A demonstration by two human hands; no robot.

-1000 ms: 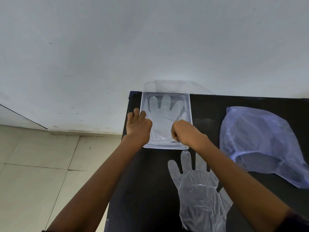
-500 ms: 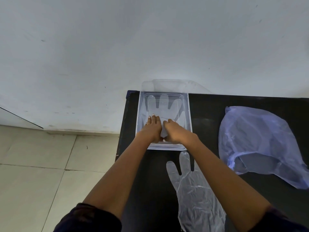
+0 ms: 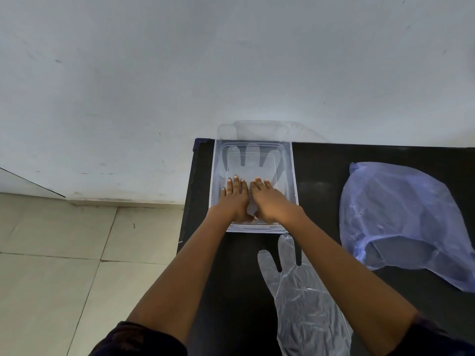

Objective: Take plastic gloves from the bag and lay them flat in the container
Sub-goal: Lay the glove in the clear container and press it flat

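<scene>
A pale wall [image 3: 231,60] fills the upper half of the view, with tiled floor [image 3: 51,265] at lower left. A black table [image 3: 321,170] stands against the wall and runs off to the right. On its right side lies a crumpled, see-through bluish plastic bag [image 3: 406,217], its opening turned toward the person. At the table's back left corner sits a clear rectangular container [image 3: 293,176], with its clear lid [image 3: 262,129] standing up behind it against the wall. A clear plastic glove [image 3: 250,160] lies inside the container, fingers pointing toward the wall. Both bare forearms reach forward into the container. The left hand [image 3: 235,199] and the right hand [image 3: 270,201] lie side by side, palms down and fingers stretched out flat, pressing on the glove's lower part; neither hand grasps anything. A second clear glove [image 3: 303,304] lies flat on the table just in front of the container, fingers pointing toward it, partly covered by the right forearm. Dark sleeves [image 3: 138,340] show at the bottom edge.
</scene>
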